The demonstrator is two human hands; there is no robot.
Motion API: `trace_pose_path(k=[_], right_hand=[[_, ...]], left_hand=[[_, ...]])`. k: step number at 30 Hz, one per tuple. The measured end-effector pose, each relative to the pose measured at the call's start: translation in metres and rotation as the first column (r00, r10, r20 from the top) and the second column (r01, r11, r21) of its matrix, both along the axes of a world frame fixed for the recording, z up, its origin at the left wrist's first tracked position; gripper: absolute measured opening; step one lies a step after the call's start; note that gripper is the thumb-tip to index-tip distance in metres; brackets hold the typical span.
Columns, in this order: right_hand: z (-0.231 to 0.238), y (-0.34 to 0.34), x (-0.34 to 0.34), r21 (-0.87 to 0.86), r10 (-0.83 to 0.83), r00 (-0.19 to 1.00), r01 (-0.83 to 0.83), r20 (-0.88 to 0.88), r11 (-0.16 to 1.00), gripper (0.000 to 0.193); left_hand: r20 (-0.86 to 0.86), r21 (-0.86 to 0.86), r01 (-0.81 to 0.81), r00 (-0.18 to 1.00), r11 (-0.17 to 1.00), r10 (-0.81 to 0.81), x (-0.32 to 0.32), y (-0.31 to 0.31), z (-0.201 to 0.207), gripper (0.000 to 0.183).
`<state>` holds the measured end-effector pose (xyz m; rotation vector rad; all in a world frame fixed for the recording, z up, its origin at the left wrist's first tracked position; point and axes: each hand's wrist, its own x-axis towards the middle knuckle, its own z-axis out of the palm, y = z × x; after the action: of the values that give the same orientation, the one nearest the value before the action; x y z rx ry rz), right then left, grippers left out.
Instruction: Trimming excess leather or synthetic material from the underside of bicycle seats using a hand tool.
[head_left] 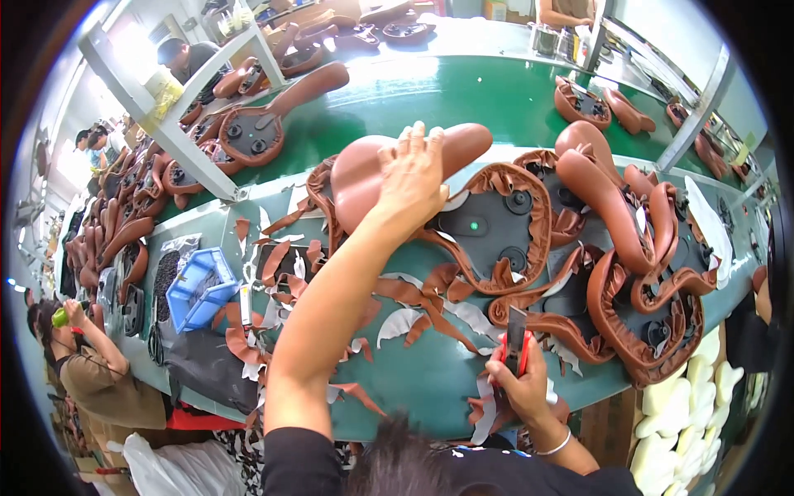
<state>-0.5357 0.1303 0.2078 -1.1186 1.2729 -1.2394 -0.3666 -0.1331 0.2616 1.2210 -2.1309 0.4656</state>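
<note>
My left hand (pixel 412 169) reaches across the bench and lies over a brown bicycle saddle (pixel 357 178), smooth side up, its fingers across the narrowing part; what lies beneath is hidden. In my right hand (pixel 523 387), close to the bench's near edge, a red-and-black utility knife (pixel 517 343) points upward, touching no saddle. Between my hands sits an upturned saddle (pixel 471 223), dark base showing inside a ruffled brown cover edge. More brown saddles (pixel 608 207) are heaped to the right, some overturned. Cut brown and white scraps (pixel 413 318) litter the bench.
A blue bin (pixel 198 289) of small dark parts stands at the left. Beyond the bench runs a green conveyor belt (pixel 397 95) carrying saddles, with metal posts (pixel 194 157) beside it. Pale foam pieces (pixel 682 413) fill the lower right. Other people (pixel 103 368) work at the left.
</note>
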Motion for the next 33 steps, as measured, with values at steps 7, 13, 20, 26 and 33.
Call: trace_pose_path(k=[7, 13, 20, 26, 33], right_hand=[[-0.016, 0.021, -0.025, 0.029, 0.088, 0.996, -0.088, -0.002, 0.996, 0.034], [-0.002, 0.013, -0.023, -0.063, 0.002, 0.992, 0.006, 0.129, 0.998, 0.019], [0.000, 0.003, -0.013, -0.195, 0.194, 0.860, -0.317, -0.472, 0.928, 0.040], [0.040, -0.018, -0.035, -0.257, 0.094, 0.434, -0.679, -0.896, 0.688, 0.059], [0.028, 0.022, -0.035, 0.091, 0.264, 0.167, -0.660, -0.950, 0.745, 0.065]], left_hand=[[-0.222, 0.128, 0.079, 0.974, 0.989, -0.049, 0.007, 0.025, 0.044, 0.072], [-0.997, 0.064, 0.611, 0.009, 0.789, 0.074, 0.066, 0.171, 0.059, 0.060], [-0.787, 0.483, 0.704, 0.088, 0.520, 0.611, 0.109, 0.242, -0.065, 0.039], [-0.709, 0.685, 0.595, 0.413, 0.420, 0.572, 0.099, 0.222, -0.012, 0.056], [-0.723, 0.686, 0.562, 0.461, 0.461, 0.514, 0.093, 0.216, -0.006, 0.037]])
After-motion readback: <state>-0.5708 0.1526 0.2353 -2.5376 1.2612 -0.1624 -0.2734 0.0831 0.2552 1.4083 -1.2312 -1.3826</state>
